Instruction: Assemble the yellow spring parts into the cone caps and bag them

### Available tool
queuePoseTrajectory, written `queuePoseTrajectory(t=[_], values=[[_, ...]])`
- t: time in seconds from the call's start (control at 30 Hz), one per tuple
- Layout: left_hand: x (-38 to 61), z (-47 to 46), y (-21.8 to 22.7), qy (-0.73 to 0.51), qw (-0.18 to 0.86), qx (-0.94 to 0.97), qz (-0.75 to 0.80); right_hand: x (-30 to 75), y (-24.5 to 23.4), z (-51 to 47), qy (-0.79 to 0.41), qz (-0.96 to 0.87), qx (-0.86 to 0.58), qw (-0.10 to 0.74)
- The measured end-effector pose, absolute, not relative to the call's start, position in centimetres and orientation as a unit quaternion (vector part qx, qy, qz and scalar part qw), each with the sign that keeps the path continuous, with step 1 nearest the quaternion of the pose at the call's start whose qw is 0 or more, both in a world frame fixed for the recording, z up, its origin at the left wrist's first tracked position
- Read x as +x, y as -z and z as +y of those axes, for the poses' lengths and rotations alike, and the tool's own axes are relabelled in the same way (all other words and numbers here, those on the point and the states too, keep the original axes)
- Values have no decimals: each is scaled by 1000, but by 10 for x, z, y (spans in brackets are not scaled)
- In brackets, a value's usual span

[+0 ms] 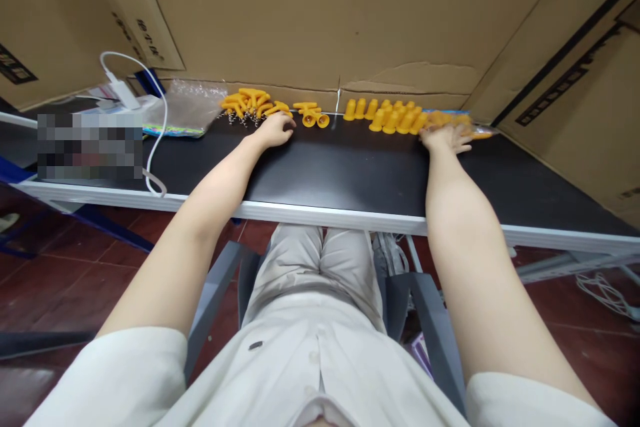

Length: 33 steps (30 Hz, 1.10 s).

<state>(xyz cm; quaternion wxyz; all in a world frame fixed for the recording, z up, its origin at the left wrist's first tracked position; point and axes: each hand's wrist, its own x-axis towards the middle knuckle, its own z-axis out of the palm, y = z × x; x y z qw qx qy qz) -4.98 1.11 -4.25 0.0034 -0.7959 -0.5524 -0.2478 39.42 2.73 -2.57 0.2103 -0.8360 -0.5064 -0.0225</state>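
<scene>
My left hand [276,129] rests on the black tabletop [345,173], fingers curled loosely, its fingertips beside a heap of orange plastic pieces with small metal chains [249,104]. Two loose orange pieces [314,116] lie just to its right. My right hand [447,135] reaches to the far right, fingers spread over a clear bag of orange pieces [467,123]. Between the hands stand several upright orange cone-shaped pieces [387,116] in rows. I cannot make out anything held in either hand.
Cardboard sheets [320,13] wall off the back and right of the table. A clear plastic bag [187,107], a white charger with cable [125,93] and a blurred-out item [90,145] lie at the left. My lap and the chair are below the table's white edge [325,213].
</scene>
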Motion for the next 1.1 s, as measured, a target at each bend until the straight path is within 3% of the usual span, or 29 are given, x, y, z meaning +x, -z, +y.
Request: queuePoseTrajectory(t=[0.13, 0.57, 0.8, 1.1], values=[[-50, 9, 41, 239, -4, -790, -565, 372, 14, 10, -82, -452, -853, 249], [-47, 0, 34, 212, -15, -783, -585, 370, 13, 10, -46, -409, -873, 260], [-50, -8, 23, 224, 3, -674, -704, 374, 1, -3, -81, -430, -872, 219], [-86, -11, 16, 289, -47, -540, -789, 352, -25, -11, 52, -473, -820, 317]])
